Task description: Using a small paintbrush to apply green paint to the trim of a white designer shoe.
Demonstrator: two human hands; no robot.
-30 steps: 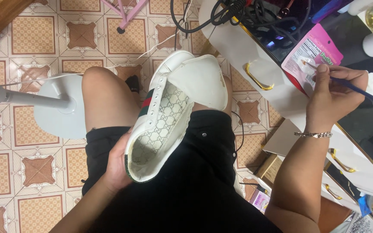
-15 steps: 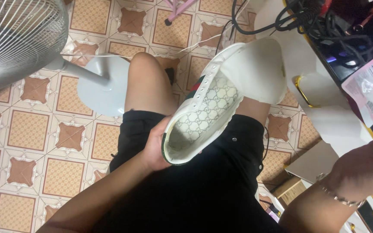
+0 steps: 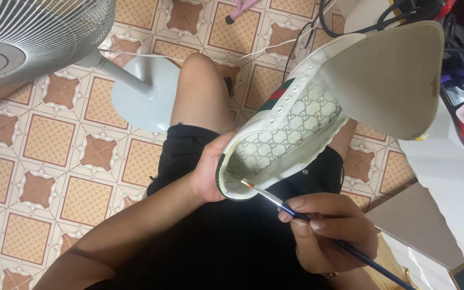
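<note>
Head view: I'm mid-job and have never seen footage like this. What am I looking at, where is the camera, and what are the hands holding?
There is no machine here. The picture comes from a camera worn on a person's head, looking down at their own lap and two bare hands. The person sits in black shorts above a patterned tile floor.

The left hand grips the heel end of a white sneaker, tilted so its patterned lining shows; its tongue is folded out toward the camera. The right hand pinches a thin blue-handled paintbrush, whose tip sits at the heel rim of the sneaker's opening.

Around them: a standing fan with a round grey base at upper left, and a white table edge with dark cables at right.
</note>
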